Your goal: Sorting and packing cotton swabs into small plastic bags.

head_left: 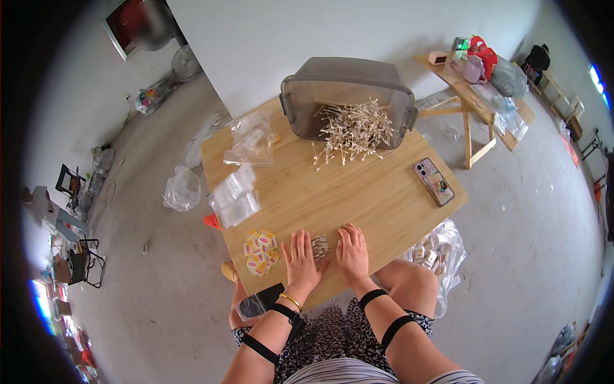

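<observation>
The small bundle of swabs [320, 247] lies on the table [307, 185] near its edge before me, between my two hands. Its sticks are thin and pale, with whitish tips, set close side by side. The table top is smooth light wood with fine grain. Farther away, a grey see-through plastic bin [348, 67] lies on its side, and loose swabs [358, 125] spill from its mouth in a tangled heap. To my left are flat, shiny clear bags [236, 195] and a pile of small yellow-and-white cards [261, 253]. My left hand [303, 261] is spread flat beside the bundle, thumb apart; whether it touches the sticks, I cannot tell. My right hand [352, 251] rests on the wood, fingers together and slightly bent, gripping nothing.
</observation>
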The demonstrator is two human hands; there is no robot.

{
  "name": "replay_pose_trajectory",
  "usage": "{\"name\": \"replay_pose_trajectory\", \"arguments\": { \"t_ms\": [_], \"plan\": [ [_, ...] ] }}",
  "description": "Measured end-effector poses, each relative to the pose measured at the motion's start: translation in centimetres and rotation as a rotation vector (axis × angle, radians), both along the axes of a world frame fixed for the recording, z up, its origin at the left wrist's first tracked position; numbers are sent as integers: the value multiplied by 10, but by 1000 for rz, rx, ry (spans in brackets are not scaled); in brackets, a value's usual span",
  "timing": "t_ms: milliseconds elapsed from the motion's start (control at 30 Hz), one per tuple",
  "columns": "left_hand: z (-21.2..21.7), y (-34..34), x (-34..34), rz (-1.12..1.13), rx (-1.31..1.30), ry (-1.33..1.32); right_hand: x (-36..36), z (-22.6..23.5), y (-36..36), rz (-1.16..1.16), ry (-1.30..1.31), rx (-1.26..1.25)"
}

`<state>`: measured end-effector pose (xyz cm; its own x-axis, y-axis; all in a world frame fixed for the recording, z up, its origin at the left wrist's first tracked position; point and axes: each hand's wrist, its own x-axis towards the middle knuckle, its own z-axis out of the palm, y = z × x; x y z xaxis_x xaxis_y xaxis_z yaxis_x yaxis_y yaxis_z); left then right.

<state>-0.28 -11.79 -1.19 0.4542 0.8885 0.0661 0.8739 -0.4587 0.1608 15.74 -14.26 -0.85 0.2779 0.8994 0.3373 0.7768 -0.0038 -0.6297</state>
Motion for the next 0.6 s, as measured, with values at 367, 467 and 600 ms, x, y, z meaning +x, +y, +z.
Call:
{"name": "replay_pose_trajectory", "arguments": {
  "t_ms": [367,467,600],
  "plan": [
    [6,16,10,14,5,73,0,0,0,-7,4,-22],
    [0,1,3,-14,-8,63,-2,1,0,-3,15,-9],
    [0,-13,2,-30,-17,34,0,1,0,-1,23,13]
  ]
}}
